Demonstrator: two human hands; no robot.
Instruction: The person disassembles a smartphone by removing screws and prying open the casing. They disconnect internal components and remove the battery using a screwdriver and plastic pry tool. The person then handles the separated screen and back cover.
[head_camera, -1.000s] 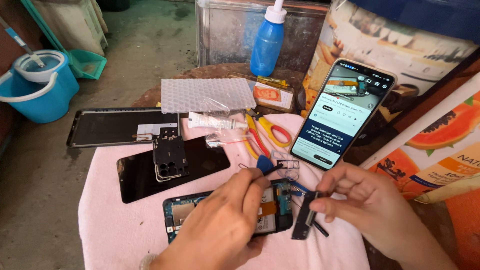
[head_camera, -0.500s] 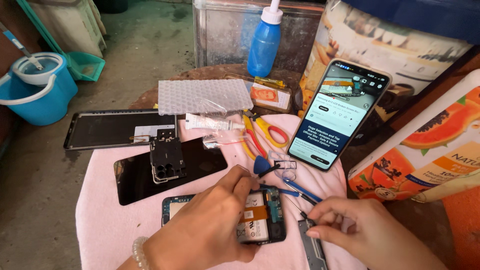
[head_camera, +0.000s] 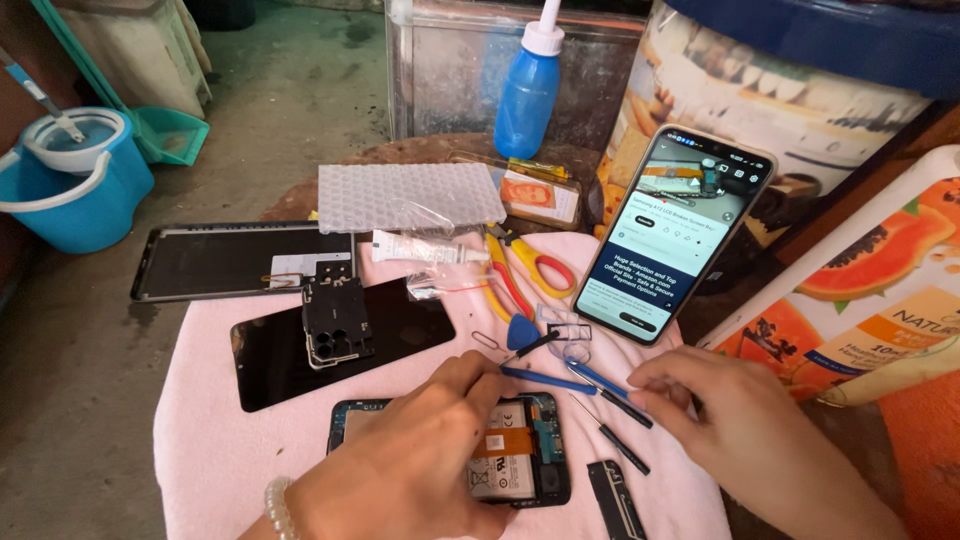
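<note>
My left hand lies over an opened phone body with its battery and an orange flex cable showing. Its thumb and forefinger pinch a thin blue pry tool just above that phone. My right hand rests palm down to the right, empty, with fingertips touching a blue and black screwdriver. A second thin black screwdriver lies below it. A narrow black plastic part lies on the pink cloth at the bottom.
A working phone leans against a big barrel. A black screen panel, camera bracket, back cover, glue tube, cutters, blue pick, bubble wrap, blue bottle and bucket surround the cloth.
My right hand has let go of the black plastic part, which now lies on the cloth, and moved up onto the screwdrivers. My left hand stays on the opened phone.
</note>
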